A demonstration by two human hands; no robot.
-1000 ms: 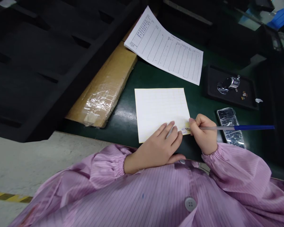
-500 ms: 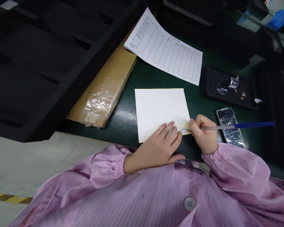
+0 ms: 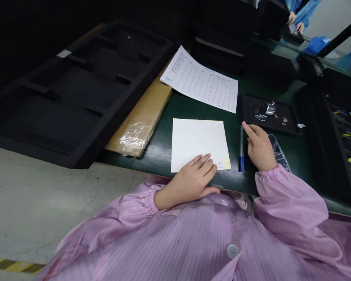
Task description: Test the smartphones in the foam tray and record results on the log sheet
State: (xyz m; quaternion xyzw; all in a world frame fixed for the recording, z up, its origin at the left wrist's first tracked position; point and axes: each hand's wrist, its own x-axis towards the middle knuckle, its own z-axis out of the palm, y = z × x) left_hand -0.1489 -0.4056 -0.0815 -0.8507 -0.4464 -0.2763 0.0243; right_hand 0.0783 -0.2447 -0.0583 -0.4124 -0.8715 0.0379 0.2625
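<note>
My left hand (image 3: pixel 193 181) rests on the lower edge of a white sheet of labels (image 3: pixel 199 142), its fingers lying across the paper. At that sheet's lower right corner, a yellowish label with blue handwriting (image 3: pixel 220 165) shows. A blue-capped ballpoint pen (image 3: pixel 241 152) lies on the green bench mat (image 3: pixel 160 156) beside the sheet. My right hand (image 3: pixel 260 148) holds nothing, and its extended index fingertip is just above the pen's upper end.
A printed ruled form (image 3: pixel 201 82) lies beyond the sheet, over a taped cardboard package (image 3: pixel 140 121). To the right are a black tray (image 3: pixel 269 115) with a metal tally counter and small parts, and a clear plastic bag (image 3: pixel 277 150). Black foam trays (image 3: pixel 76 86) fill the left.
My right hand has let go of the pen, which now lies on the mat, and has moved up and right. The view has shifted, showing more of the bench and surroundings.
</note>
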